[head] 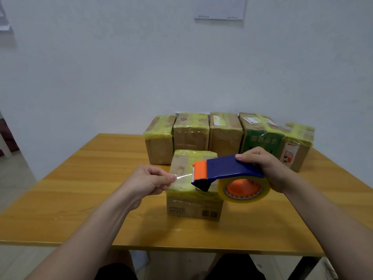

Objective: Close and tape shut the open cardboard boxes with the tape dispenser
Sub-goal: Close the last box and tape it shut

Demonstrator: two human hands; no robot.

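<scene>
Head camera, looking down across a honey-coloured wooden table (80, 199). Gripped in the right hand (268, 168), curled over the top: a blue plastic tape dispenser with an orange blade guard (228, 168), held just above the near brown cardboard box (193, 205), flaps down and already wrapped in yellowish tape. Pinched between thumb and forefinger of the left hand (149, 181): the free end of a clear strip of tape (183, 176), taut from the blade, apparently not yet touching the lid.

Risks from here, as a judgement: could fold back and stick to itself or to the fingers if slackened; could land crooked or off the seam if pressed down without lining up; could drag the light box along the table on pulling, with neither hand steadying it.

Count: one dispenser; one roll of clear tape on an orange hub (244, 187); six boxes in all, one at the front, five in a row (190, 132) behind, near the white wall (121, 67), every one showing tape. Two hands, both busy.
</scene>
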